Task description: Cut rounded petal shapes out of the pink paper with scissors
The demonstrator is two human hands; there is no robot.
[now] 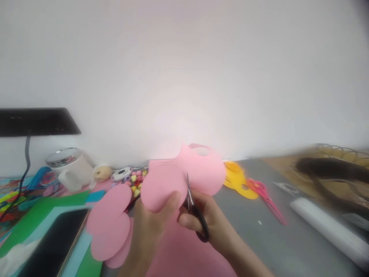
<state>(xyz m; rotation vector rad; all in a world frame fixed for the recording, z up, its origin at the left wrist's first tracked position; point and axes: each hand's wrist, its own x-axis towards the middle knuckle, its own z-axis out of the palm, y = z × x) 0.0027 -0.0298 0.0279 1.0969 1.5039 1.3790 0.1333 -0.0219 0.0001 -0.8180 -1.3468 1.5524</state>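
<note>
My left hand (152,223) pinches a pink paper cutout (163,182) with rounded lobes, its thumb lying on the front. In my right hand (206,215) is a pair of black-handled scissors (198,217), blades pointing up across the paper between two lobes. An oval hole shows near the top of the right lobe. Below both hands lies a larger pink sheet (184,250). Other rounded pink cutouts (109,223) overlap each other to the left of my left hand. How far the blades are apart is hard to make out.
Yellow paper cutouts (238,179) and pink scissors (268,200) lie to the right, near a white roll (328,231). On the left are a phone (54,242), green paper (46,211), a white mug (72,171) and colourful beads (137,181). A wall rises behind.
</note>
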